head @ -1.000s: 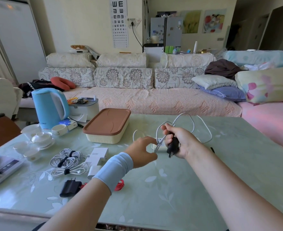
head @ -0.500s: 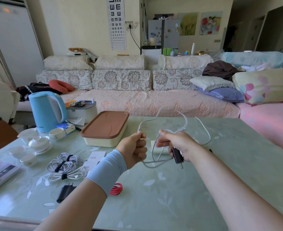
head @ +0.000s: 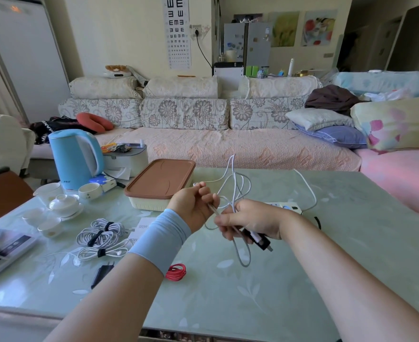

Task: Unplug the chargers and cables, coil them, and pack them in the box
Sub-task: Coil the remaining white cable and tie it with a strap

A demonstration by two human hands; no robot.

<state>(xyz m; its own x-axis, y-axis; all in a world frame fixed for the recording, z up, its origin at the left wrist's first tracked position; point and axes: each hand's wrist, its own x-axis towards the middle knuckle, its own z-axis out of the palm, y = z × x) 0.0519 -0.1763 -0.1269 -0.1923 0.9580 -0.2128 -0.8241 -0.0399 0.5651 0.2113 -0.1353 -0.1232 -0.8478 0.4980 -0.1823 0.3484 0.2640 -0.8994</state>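
My right hand [head: 250, 222] grips a black charger [head: 259, 239] together with loops of its white cable [head: 236, 186] above the table. My left hand [head: 193, 208], with a blue wristband, pinches a strand of the same cable just left of the right hand. One loop hangs down below the hands. Behind the right wrist a white power strip [head: 286, 207] lies on the table. The cream box with a brown lid [head: 160, 182] stands shut behind my left hand. Coiled white cables [head: 101, 234], a black charger [head: 102, 272] and a red coil [head: 176, 271] lie at the left.
A blue kettle [head: 75, 159], white tea cups [head: 63, 204] and a grey container [head: 127, 159] crowd the table's far left. White charger boxes [head: 140, 230] sit beside the coils. A flat device [head: 4, 250] lies at the left edge. A sofa runs behind the table [head: 326, 255].
The charger has been lifted clear of the power strip. My left hand took hold of the cable and the two hands have drawn together, with more loops gathered in the right hand.
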